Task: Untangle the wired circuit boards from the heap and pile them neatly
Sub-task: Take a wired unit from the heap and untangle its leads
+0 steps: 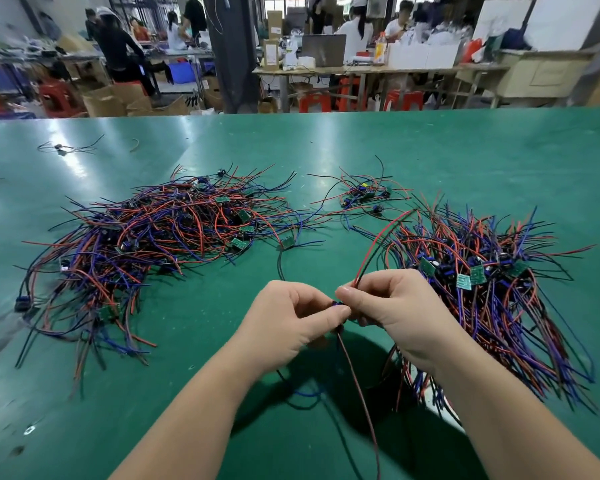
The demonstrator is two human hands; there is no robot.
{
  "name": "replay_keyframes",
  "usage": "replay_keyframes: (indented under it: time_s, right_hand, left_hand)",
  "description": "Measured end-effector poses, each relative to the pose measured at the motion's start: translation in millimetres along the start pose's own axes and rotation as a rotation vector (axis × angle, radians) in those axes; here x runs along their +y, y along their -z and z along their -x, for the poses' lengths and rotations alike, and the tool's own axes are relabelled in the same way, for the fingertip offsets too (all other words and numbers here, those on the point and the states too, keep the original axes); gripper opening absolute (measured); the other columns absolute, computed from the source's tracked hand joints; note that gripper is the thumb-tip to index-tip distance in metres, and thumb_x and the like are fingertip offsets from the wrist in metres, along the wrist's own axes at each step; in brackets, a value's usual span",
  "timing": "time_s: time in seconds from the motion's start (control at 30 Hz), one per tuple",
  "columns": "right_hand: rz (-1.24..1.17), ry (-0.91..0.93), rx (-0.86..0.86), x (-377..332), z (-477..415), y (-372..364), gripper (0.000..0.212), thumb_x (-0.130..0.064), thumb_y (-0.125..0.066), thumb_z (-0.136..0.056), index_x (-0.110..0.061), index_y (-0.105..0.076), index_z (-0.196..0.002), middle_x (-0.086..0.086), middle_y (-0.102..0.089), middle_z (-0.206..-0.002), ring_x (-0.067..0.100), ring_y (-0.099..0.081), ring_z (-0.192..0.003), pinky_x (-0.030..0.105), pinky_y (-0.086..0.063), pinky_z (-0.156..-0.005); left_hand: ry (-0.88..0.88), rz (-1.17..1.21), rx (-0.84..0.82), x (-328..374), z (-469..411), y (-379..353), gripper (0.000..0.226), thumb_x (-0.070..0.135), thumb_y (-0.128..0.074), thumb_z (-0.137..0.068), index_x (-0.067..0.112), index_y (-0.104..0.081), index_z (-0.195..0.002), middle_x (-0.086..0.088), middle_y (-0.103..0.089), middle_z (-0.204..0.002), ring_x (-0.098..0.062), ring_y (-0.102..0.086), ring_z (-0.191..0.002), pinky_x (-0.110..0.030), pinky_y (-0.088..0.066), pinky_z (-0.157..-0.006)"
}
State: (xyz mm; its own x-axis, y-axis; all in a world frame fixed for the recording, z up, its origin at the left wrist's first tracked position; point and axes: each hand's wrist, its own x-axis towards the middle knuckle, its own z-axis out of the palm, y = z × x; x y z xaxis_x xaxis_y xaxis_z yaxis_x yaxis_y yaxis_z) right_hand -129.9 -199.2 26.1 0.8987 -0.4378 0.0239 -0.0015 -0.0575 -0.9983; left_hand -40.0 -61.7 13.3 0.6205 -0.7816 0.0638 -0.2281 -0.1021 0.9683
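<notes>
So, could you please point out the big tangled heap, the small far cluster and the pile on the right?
Tangled heap (pixel 153 237): head view, middle of its wire mass.
Small cluster (pixel 362 197): head view, boards at its centre.
Right pile (pixel 478 299): head view, wires below its green boards.

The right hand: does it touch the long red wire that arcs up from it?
Touching. In the head view the red wire runs straight into the pinch of the right hand, between thumb and forefinger, with no gap.
</notes>
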Motion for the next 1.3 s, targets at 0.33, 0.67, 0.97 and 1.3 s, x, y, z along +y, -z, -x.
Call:
replay_keyframes:
  time_s: [0.33, 0.67, 0.97, 1.3]
  right_hand:
    - [-0.151, 0.017, -0.005, -3.8, -0.3, 5.2, 0.018, -0.025, -0.078, -0.050, -0.010, -0.069, -0.056, 0.004, -0.064, -0.054, 0.009, -0.053, -0.047, 0.016, -0.042, -0.045]
    - [-0.266, -0.085, 0.104, -4.8, -0.3, -1.0, 0.023, -0.028, -0.078, -0.052, -0.013, -0.061, -0.049, 0.004, -0.058, -0.050, 0.010, -0.048, -0.040, 0.019, -0.039, -0.041]
    - [-0.451, -0.218, 0.013, -8.1, -0.8, 4.7, 0.023, -0.030, -0.067, -0.068, -0.006, -0.067, -0.069, 0.005, -0.062, -0.056, 0.011, -0.056, -0.044, 0.016, -0.046, -0.043]
    - [-0.432, -0.127, 0.017, -5.8, -1.3, 4.1, 0.019, -0.008, -0.072, -0.056, -0.004, -0.064, -0.073, 0.004, -0.065, -0.060, 0.011, -0.062, -0.050, 0.014, -0.047, -0.046]
  left_hand:
    - [0.089, 0.266, -0.065, 9.2, 4.6, -4.3, 0.024, 0.041, -0.070, -0.069, 0.018, -0.076, -0.072, -0.009, -0.071, -0.068, -0.012, -0.055, -0.043, -0.021, -0.047, -0.047]
    - [0.084, 0.346, -0.114, 10.3, 2.7, -4.3, 0.018, 0.035, -0.073, -0.072, 0.017, -0.073, -0.068, -0.008, -0.070, -0.067, -0.010, -0.052, -0.043, -0.021, -0.048, -0.046]
    - [0.061, 0.363, -0.089, 11.3, 3.6, -3.7, 0.018, 0.035, -0.077, -0.070, 0.017, -0.074, -0.068, -0.008, -0.070, -0.067, -0.010, -0.051, -0.042, -0.021, -0.048, -0.046]
    - [0.055, 0.356, -0.005, 9.4, 2.1, -4.7, 0.021, 0.032, -0.070, -0.069, 0.011, -0.072, -0.067, -0.010, -0.069, -0.067, -0.011, -0.049, -0.041, -0.023, -0.048, -0.044]
